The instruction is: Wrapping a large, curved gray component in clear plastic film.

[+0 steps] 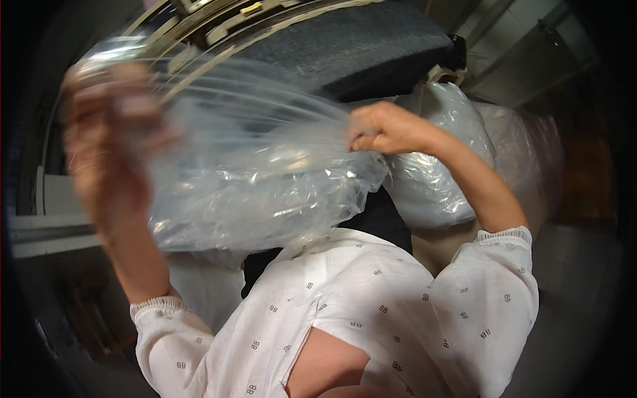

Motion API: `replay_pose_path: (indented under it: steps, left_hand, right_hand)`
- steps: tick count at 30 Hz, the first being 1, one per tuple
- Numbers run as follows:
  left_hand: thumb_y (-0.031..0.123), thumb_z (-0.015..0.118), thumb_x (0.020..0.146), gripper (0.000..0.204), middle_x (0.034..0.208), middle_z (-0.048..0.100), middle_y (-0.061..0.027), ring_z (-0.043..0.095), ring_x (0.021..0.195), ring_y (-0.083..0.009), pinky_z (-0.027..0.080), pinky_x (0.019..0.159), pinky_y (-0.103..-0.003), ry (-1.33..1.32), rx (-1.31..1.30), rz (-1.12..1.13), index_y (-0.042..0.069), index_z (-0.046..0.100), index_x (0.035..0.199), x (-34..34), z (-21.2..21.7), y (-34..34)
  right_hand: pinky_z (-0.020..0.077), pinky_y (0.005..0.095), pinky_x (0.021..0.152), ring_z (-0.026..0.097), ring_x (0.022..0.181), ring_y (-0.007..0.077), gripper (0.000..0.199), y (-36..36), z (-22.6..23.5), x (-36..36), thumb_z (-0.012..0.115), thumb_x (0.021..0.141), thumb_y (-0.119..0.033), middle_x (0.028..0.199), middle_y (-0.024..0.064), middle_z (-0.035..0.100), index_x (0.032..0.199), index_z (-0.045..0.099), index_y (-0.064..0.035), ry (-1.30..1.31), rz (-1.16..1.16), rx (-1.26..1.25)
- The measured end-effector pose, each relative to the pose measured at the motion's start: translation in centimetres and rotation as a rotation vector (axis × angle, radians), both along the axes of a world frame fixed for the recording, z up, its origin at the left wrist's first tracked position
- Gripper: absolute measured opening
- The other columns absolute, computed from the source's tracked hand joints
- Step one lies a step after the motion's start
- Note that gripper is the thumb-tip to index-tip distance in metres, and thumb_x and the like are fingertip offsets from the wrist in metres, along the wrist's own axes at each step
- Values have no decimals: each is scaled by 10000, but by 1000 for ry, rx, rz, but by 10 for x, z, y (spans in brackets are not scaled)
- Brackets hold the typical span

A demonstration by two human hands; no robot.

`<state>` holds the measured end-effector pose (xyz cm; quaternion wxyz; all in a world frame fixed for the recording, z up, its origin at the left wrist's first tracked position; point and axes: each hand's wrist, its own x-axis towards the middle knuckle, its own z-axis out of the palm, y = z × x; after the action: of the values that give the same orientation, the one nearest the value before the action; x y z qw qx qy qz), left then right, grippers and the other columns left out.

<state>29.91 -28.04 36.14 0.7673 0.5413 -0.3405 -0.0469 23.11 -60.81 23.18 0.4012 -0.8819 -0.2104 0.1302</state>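
Clear plastic bag: right hand fisted on its three-o'clock edge; left hand (blurred, grip unclear) at nine; taut film may tear.

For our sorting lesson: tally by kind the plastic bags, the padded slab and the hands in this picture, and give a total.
Clear, crinkled plastic bags: 3 (stretched between the hands; filled, behind the right forearm; blurred, far right)
Dark grey padded slab: 1
Hands: 2 (left hand, right hand)
Total: 6
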Motion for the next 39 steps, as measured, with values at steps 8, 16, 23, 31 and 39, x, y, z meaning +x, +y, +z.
replay_pose_path:
  steps: [8,16,23,31,39]
  left_hand:
    - [275,480,925,182,867,546,33,334,465,-9,227,354,-168,149,345,784,143,515,1046,90,-46,155]
    - [209,458,912,166,908,605,-52,488,629,-93,396,581,-219,100,741,1171,75,542,964,118,-227,450]
    - [243,419,925,255,902,593,-105,557,765,-235,431,698,-333,149,1201,1330,29,533,1004,57,-219,531]
    - [369,327,943,376,1042,575,-216,528,956,-416,424,743,-471,-16,1721,1658,73,470,1126,84,-205,547]
    - [327,365,938,379,1169,541,-155,493,1070,-367,427,812,-427,182,2308,1443,80,428,1218,105,-166,545]
  right_hand:
    - [504,414,733,624,892,305,222,-210,-110,-53,554,706,-77,933,145,647,892,674,-67,320,-499,-1305]
    - [460,367,729,595,831,324,321,-314,68,117,566,758,-188,958,154,610,1070,586,-115,-1019,-1258,-543]
    - [407,367,870,478,1083,306,649,-177,-18,167,727,684,-385,1133,168,471,1132,419,-30,-846,-687,-382]
    - [466,362,791,608,904,301,503,-166,19,162,625,732,-504,898,154,643,970,628,-60,-258,-847,-672]
    - [306,551,936,394,1176,418,623,-194,-58,211,394,838,-562,1369,157,344,1356,324,-223,-373,-1138,-694]
